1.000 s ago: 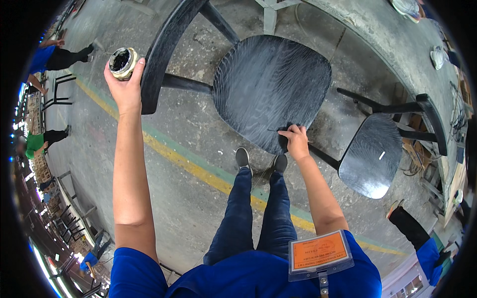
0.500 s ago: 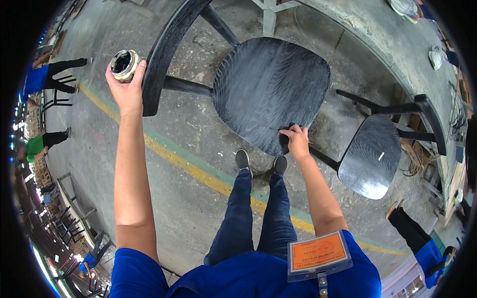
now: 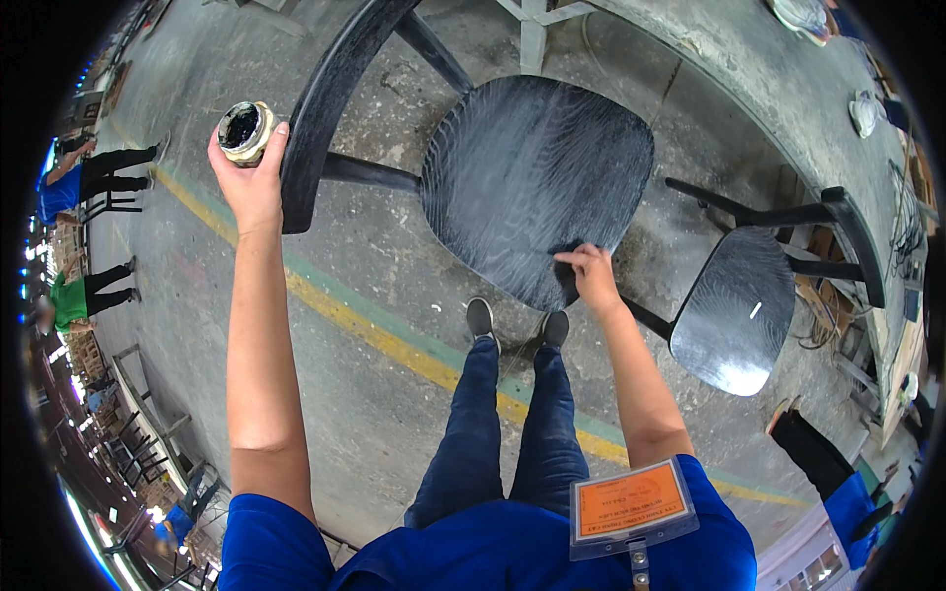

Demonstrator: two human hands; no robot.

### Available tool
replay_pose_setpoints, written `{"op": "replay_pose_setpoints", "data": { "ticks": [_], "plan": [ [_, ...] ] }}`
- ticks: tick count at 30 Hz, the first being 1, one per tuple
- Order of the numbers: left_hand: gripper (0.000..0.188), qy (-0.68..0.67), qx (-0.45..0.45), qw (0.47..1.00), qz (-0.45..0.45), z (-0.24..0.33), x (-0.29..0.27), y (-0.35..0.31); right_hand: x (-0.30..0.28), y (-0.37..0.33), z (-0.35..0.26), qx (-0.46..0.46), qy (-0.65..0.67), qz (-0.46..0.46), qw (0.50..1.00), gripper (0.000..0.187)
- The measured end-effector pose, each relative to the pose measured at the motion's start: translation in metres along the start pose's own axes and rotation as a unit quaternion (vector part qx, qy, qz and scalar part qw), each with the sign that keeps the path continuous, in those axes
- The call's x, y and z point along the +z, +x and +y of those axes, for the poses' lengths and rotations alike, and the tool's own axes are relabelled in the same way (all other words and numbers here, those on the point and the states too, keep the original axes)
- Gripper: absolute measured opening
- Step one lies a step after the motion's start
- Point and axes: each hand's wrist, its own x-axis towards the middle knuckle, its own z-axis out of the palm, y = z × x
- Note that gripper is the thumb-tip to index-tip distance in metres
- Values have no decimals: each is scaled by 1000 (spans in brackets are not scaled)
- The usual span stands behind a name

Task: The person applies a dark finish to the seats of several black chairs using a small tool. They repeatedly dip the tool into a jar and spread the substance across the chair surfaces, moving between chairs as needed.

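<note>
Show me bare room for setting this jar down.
Concrete floor lies bare between left forearm and jeans, below the yellow line; the nearer chair's seat is bare beyond the right hand. Crowded: rightward, where the second chair stands beside the gray worktop.

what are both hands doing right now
Left hand: holding an open jar.
Right hand: at the black chair seat; whether it holds anything cannot be told.

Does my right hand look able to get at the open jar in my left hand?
Probably yes: the jar has its mouth uncovered, but the right hand, at the chair seat, would likely need to pass the backrest.
</note>
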Motion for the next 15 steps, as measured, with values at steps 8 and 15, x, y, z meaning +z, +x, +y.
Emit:
{"op": "replay_pose_setpoints", "data": {
  "ticks": [8,15],
  "plan": [
    [71,12,2,1000,1,0,1,0,4,30,0,-6,-87,112,990,38],
    [74,12,-3,1000,-4,-1,-1,0,11,28,-1,-38,-96,128,986,37]
  ]
}}
